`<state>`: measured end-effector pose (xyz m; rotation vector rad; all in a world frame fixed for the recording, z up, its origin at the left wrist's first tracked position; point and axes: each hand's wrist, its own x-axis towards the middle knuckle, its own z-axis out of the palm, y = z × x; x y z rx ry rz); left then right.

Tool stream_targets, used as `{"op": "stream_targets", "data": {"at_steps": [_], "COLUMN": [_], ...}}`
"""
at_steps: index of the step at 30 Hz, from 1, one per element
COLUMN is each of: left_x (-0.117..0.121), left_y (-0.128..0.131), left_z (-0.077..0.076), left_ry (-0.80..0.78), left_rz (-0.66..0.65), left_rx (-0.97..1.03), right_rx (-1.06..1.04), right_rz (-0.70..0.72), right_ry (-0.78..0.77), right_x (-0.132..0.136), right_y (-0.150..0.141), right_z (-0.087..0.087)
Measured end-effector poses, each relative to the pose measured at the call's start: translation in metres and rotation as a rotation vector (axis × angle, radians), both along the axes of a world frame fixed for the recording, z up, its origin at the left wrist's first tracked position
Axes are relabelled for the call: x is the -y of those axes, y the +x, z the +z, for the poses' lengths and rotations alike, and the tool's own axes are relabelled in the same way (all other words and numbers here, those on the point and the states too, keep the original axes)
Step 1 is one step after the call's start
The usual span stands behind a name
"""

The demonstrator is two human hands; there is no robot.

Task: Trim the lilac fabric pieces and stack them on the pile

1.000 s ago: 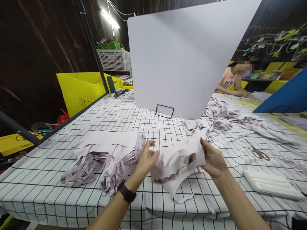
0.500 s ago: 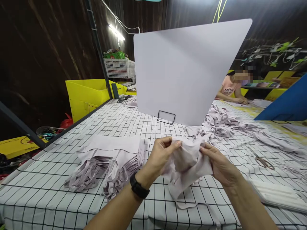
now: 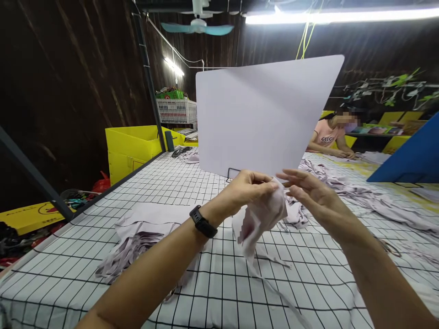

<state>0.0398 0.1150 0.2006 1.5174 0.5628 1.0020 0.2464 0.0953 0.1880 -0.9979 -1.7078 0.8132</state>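
Observation:
My left hand (image 3: 252, 187) pinches the top of a pale lilac fabric piece (image 3: 264, 214), which hangs crumpled over the table with a thin strap trailing down to the right. Just right of the cloth is my right hand (image 3: 308, 192), its fingers apart and nothing held in it; whether a fingertip brushes the fabric I cannot tell. Under and beyond my left forearm lies a stack of similar fabric pieces (image 3: 144, 219) with bunched straps, partly hidden by the arm.
A large white board (image 3: 257, 119) stands on a wire holder across the checked table (image 3: 164, 183). Loose lilac fabric (image 3: 363, 196) spreads along the right. Scissors (image 3: 389, 246) show partly behind my right forearm. A co-worker (image 3: 329, 135) sits at the far right, near a blue board (image 3: 411, 151).
My right hand has let go of the fabric and opened. The cloth now hangs from my left hand, raised and gathered. The view has tilted up.

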Motion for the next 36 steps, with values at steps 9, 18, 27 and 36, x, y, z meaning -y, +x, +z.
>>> {"op": "stream_targets", "data": {"at_steps": [9, 18, 27, 36], "left_x": [0.019, 0.033, 0.03, 0.035], "left_y": [-0.005, -0.029, -0.077, -0.079], "left_z": [0.001, -0.035, -0.015, 0.007], "left_ry": [-0.156, -0.055, 0.091, 0.155], "left_rz": [-0.141, -0.273, -0.179, -0.106], "left_rx": [0.065, -0.194, -0.369, -0.117], "right_rx": [0.368, 0.145, -0.314, -0.459], "right_rz": [0.099, -0.111, -0.158, -0.209], "right_ry": [0.051, -0.019, -0.191, -0.287], "right_x": [0.005, 0.023, 0.033, 0.038], "right_y": [-0.003, 0.035, 0.077, 0.078], "right_z": [0.028, 0.037, 0.044, 0.036]}}
